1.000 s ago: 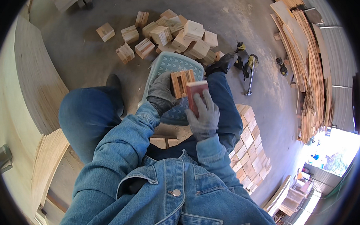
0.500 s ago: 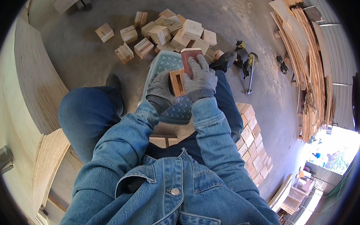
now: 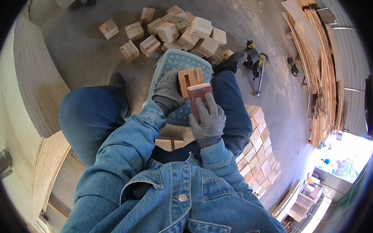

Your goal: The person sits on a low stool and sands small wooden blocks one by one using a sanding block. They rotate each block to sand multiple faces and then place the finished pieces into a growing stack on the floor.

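Both my hands wear grey knit gloves. My left hand (image 3: 167, 92) is closed round the left side of a wooden block (image 3: 194, 77) with a slot in its face. In my right hand (image 3: 208, 120) is a sanding block (image 3: 200, 98), reddish-brown on its broad face with a pale wooden end. My right fingers lie across that face, and the sanding block overlaps the lower right part of the wooden block. Under both hands, between my knees, is a light blue-green plastic stool (image 3: 173, 59) with a raised pattern.
Loose wooden blocks (image 3: 167, 32) lie heaped on the floor ahead. Neatly stacked blocks (image 3: 259, 151) stand by my right leg. Yellow-and-black power tools (image 3: 258, 64) rest beyond my right foot. Long boards (image 3: 316, 58) lean along the right; curved plywood sheets (image 3: 39, 80) stand at left.
My right hand has drawn the sanding block down toward me, from above the wooden block to its lower edge. The wooden block has turned, showing more of its face.
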`<action>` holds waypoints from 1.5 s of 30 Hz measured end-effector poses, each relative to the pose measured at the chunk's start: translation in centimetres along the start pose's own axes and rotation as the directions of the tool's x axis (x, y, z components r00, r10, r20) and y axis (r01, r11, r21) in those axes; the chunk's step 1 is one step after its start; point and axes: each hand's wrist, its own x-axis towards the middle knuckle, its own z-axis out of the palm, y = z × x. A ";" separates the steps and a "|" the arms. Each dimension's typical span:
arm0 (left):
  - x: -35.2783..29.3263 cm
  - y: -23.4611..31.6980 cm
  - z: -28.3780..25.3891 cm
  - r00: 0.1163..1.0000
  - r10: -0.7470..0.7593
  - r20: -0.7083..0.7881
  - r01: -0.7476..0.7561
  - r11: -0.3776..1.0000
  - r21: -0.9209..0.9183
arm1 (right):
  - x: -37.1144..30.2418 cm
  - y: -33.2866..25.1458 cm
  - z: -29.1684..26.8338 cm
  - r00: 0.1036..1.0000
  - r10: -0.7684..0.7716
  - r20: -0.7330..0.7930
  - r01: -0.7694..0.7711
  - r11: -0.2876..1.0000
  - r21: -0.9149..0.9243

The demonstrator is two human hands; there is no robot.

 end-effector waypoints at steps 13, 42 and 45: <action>0.1 0.1 0.4 1.000 0.026 0.007 -0.024 0.982 -0.189 | 10.7 0.8 0.3 0.983 0.174 0.052 -0.178 0.979 0.098; 0.0 -1.2 1.1 0.997 0.063 -0.034 -0.066 0.994 -0.087 | 8.1 1.4 -0.1 0.998 0.070 -0.001 -0.070 0.996 0.061; 0.1 -0.7 0.8 0.998 0.068 -0.020 -0.069 0.994 -0.086 | 3.9 1.8 -0.8 0.998 0.050 0.044 -0.052 0.997 0.060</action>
